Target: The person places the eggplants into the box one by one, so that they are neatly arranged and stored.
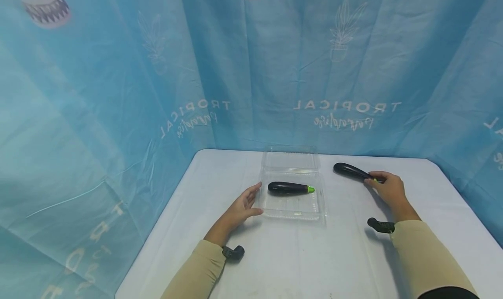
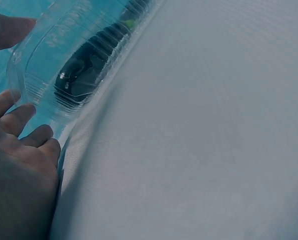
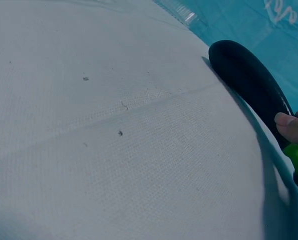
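Observation:
A clear plastic clamshell box (image 1: 291, 212) lies with its lid folded back on the table. Inside its near half is a dark eggplant (image 1: 287, 188) with a green end pointing right. My left hand (image 1: 240, 207) is at the box's left side, thumb and fingers spread along the rim; the left wrist view shows the thumb (image 2: 11, 31) touching the edge. To the right of the box, my right hand (image 1: 388, 190) pinches a second eggplant (image 1: 349, 170) near its green end (image 3: 297, 156). This eggplant's round end points left. The fingers behind it are mostly hidden.
A white cloth covers the table (image 1: 298, 251). Blue printed curtains (image 1: 275, 72) hang behind the far edge and on both sides. Dark wrist mounts (image 1: 380, 225) stick out from both sleeves. Small dark specks (image 3: 120, 133) dot the cloth.

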`<state>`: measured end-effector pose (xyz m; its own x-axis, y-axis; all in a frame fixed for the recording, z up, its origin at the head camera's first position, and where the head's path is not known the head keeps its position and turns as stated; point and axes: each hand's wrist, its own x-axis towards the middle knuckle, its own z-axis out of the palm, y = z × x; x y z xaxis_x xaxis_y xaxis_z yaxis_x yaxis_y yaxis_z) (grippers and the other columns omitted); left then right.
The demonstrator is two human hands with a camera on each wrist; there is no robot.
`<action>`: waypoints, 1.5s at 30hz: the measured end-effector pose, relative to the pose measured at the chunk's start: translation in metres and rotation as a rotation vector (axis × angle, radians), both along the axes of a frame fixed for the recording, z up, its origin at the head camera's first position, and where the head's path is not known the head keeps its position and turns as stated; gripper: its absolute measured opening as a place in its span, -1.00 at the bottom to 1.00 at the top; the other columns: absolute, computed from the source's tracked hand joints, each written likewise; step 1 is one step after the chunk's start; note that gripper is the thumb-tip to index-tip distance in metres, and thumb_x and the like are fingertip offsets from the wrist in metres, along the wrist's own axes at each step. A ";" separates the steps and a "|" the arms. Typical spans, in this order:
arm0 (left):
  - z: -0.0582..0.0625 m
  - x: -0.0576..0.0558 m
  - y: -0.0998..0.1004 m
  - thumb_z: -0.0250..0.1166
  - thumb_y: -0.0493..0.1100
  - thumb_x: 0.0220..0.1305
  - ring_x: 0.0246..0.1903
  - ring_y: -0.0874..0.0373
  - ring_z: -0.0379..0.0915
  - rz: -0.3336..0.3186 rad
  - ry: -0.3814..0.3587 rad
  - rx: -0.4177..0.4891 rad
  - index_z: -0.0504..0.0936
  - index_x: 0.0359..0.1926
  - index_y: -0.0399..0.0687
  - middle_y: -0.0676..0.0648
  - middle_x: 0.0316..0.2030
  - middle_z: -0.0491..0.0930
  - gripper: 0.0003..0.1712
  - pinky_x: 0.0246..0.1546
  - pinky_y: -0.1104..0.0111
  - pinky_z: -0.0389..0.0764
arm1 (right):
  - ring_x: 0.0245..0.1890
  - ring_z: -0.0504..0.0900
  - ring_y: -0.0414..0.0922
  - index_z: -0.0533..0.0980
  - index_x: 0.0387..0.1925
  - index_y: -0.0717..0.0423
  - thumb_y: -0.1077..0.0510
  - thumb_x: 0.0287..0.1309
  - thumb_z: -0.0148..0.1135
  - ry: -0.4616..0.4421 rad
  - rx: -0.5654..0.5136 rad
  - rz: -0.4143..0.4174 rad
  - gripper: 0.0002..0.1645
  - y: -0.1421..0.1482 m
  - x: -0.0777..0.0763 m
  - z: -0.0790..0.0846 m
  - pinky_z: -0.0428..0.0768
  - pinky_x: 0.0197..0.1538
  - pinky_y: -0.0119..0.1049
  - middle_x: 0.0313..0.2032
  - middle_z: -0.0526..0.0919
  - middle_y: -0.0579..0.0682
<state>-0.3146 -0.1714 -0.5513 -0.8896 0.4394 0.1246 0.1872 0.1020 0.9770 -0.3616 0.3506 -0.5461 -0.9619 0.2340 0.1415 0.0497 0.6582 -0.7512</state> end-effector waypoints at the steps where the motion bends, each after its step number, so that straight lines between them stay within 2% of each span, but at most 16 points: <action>1: 0.000 0.000 0.000 0.50 -0.41 0.22 0.60 0.11 -0.10 0.002 -0.001 0.000 0.15 0.64 -0.11 -0.02 0.63 0.05 0.06 0.52 0.42 0.07 | 0.20 0.51 0.33 0.60 0.23 0.31 0.07 0.39 0.43 -0.002 -0.006 -0.003 -0.47 0.000 0.001 0.000 0.49 0.22 0.28 0.17 0.61 0.39; 6: -0.001 0.001 0.000 0.50 -0.43 0.21 0.60 0.10 -0.11 0.004 -0.012 0.002 0.15 0.63 -0.13 -0.02 0.63 0.05 0.06 0.52 0.42 0.08 | 0.14 0.56 0.28 0.62 0.23 0.30 0.00 0.41 0.41 -0.008 -0.023 -0.011 -0.45 -0.002 0.002 0.002 0.57 0.11 0.16 0.13 0.65 0.36; 15: 0.000 0.000 0.001 0.48 -0.44 0.22 0.60 0.11 -0.12 0.006 -0.008 0.002 0.15 0.64 -0.11 -0.01 0.64 0.04 0.05 0.52 0.43 0.07 | 0.16 0.57 0.28 0.61 0.26 0.28 -0.10 0.43 0.36 0.003 -0.063 -0.001 -0.39 -0.010 0.000 0.013 0.60 0.13 0.18 0.18 0.62 0.37; 19: 0.002 0.000 0.000 0.48 -0.44 0.23 0.61 0.08 -0.13 0.003 -0.007 -0.002 0.15 0.63 -0.13 -0.04 0.64 0.04 0.05 0.53 0.38 0.05 | 0.09 0.64 0.20 0.63 0.23 0.28 -0.07 0.41 0.39 0.063 -0.071 0.006 -0.42 -0.018 -0.004 0.018 0.66 0.03 -0.02 0.12 0.68 0.32; 23: 0.003 0.000 0.001 0.48 -0.44 0.21 0.61 0.05 -0.14 0.012 -0.007 -0.006 0.16 0.63 -0.14 -0.06 0.64 0.04 0.05 0.54 0.35 0.03 | 0.07 0.67 0.14 0.66 0.21 0.24 -0.09 0.40 0.41 0.110 -0.099 0.012 -0.43 -0.030 -0.007 0.031 0.66 -0.05 -0.27 0.09 0.71 0.26; 27: 0.003 0.000 0.002 0.49 -0.42 0.20 0.61 0.09 -0.13 0.021 -0.014 -0.016 0.17 0.63 -0.11 -0.04 0.63 0.05 0.06 0.53 0.39 0.05 | 0.09 0.67 0.12 0.65 0.23 0.22 -0.16 0.39 0.39 0.139 -0.130 0.020 -0.37 -0.043 -0.006 0.048 0.70 -0.03 -0.28 0.11 0.70 0.23; 31: 0.002 0.000 0.002 0.49 -0.43 0.21 0.60 0.12 -0.11 0.016 -0.019 -0.009 0.16 0.63 -0.09 -0.01 0.63 0.05 0.06 0.52 0.41 0.08 | 0.10 0.67 0.12 0.65 0.24 0.22 -0.17 0.39 0.38 0.203 -0.152 0.056 -0.36 -0.057 -0.004 0.065 0.72 0.01 -0.27 0.13 0.69 0.22; 37: -0.002 -0.003 0.002 0.48 -0.46 0.18 0.61 0.01 -0.13 0.011 -0.013 0.004 0.16 0.63 -0.15 -0.09 0.63 0.04 0.06 0.55 0.29 0.07 | 0.08 0.68 0.07 0.68 0.18 0.22 -0.16 0.36 0.42 0.272 -0.200 0.128 -0.39 -0.083 0.003 0.083 0.68 -0.05 -0.44 0.07 0.72 0.18; 40: -0.002 -0.003 0.001 0.48 -0.46 0.18 0.61 0.00 -0.14 0.008 -0.011 0.006 0.15 0.63 -0.15 -0.09 0.64 0.04 0.06 0.55 0.28 0.06 | 0.03 0.67 0.06 0.70 0.15 0.20 -0.15 0.35 0.43 0.303 -0.180 0.168 -0.42 -0.097 0.007 0.089 0.65 -0.16 -0.48 0.02 0.74 0.17; 45: 0.000 -0.001 0.001 0.49 -0.42 0.22 0.60 0.10 -0.13 0.006 -0.022 -0.001 0.15 0.64 -0.08 -0.01 0.64 0.04 0.06 0.53 0.37 0.07 | 0.01 0.64 0.05 0.73 0.11 0.17 -0.14 0.36 0.43 0.330 -0.161 0.229 -0.48 -0.115 0.015 0.091 0.63 -0.25 -0.48 -0.03 0.76 0.13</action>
